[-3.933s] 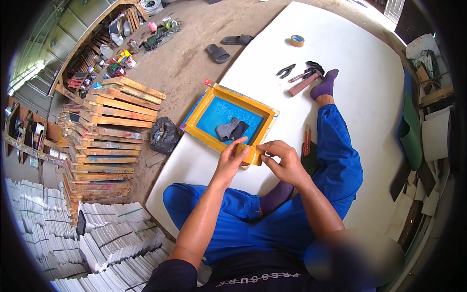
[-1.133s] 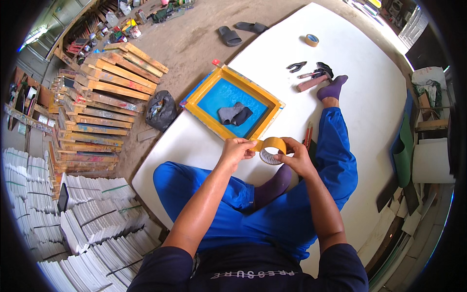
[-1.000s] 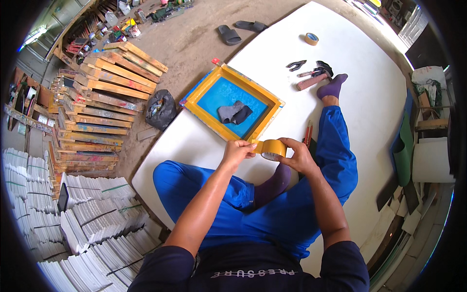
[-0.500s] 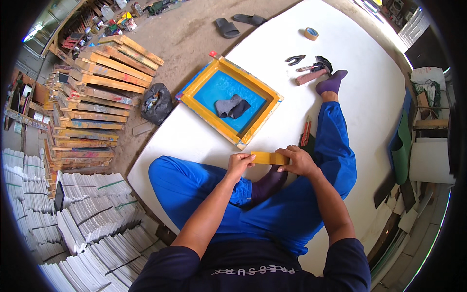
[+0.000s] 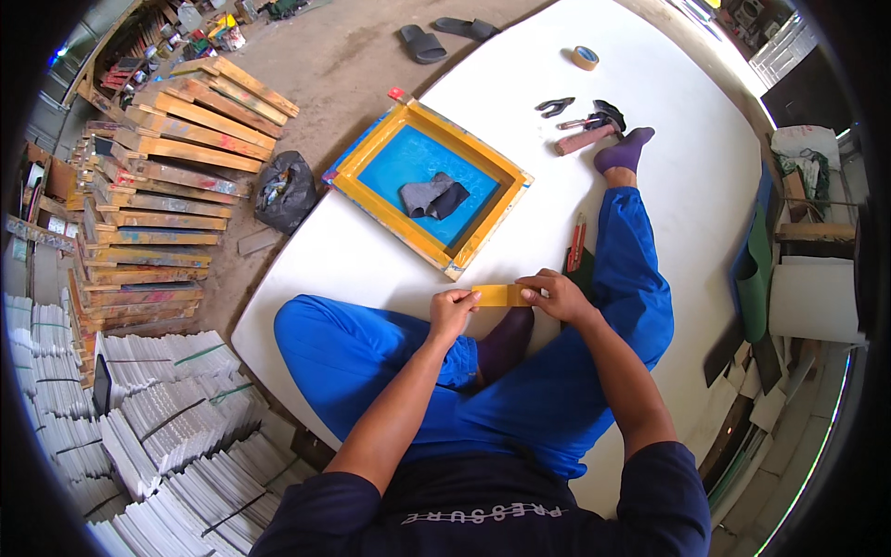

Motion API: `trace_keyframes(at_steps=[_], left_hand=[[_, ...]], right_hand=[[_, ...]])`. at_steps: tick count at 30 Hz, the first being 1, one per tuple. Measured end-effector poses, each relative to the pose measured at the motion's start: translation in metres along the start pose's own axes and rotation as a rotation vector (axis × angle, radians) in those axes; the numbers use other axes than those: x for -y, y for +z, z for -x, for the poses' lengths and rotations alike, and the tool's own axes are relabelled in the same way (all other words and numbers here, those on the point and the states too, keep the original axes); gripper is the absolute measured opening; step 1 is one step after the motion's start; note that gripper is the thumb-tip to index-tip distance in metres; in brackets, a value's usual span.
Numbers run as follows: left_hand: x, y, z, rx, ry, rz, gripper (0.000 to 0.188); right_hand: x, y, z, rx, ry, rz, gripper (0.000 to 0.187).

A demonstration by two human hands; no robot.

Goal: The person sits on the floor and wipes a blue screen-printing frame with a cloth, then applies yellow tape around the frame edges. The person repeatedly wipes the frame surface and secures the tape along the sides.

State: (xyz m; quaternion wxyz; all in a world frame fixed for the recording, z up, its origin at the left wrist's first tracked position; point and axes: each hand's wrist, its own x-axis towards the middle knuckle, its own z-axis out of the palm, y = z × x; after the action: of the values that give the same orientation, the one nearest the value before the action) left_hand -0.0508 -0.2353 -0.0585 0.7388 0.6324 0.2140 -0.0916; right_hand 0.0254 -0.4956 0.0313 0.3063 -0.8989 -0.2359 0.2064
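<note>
A short yellow strip of tape (image 5: 494, 295) is stretched between my two hands above my bent leg. My left hand (image 5: 453, 309) pinches its left end with thumb and fingers. The fingers of my right hand (image 5: 559, 297) are closed on the other end. Just beyond them lies a screen-printing frame (image 5: 376, 197) with yellow-covered sides and a blue mesh. A folded grey and black cloth (image 5: 433, 197) rests on that mesh. To the right of the frame, near my outstretched leg, lies a red cutter knife (image 5: 577, 239) beside something dark green.
Farther off on the white board (image 5: 529, 111) are a tape roll (image 5: 585, 58), black pliers (image 5: 555, 107) and a reddish-handled tool (image 5: 585, 140). Wooden frames (image 5: 176, 200) stand in a row at left, beside a black bag (image 5: 285, 190). Stacked white sheets (image 5: 176, 408) fill the lower left.
The strip between my hands is a little shorter in view, with my right hand slightly closer to the left. The whole view has shifted slightly.
</note>
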Motion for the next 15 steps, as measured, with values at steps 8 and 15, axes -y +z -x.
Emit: trace_keyframes(at_steps=[8,15], left_hand=[[-0.001,-0.002,0.008,-0.018,-0.016,0.01,0.022],[-0.002,-0.001,0.01,-0.025,-0.06,0.062,0.023]], right_hand=[[-0.051,-0.006,-0.046,-0.572,0.511,0.372,0.04],[-0.094,0.005,-0.061,-0.548,0.729,0.208,0.037]])
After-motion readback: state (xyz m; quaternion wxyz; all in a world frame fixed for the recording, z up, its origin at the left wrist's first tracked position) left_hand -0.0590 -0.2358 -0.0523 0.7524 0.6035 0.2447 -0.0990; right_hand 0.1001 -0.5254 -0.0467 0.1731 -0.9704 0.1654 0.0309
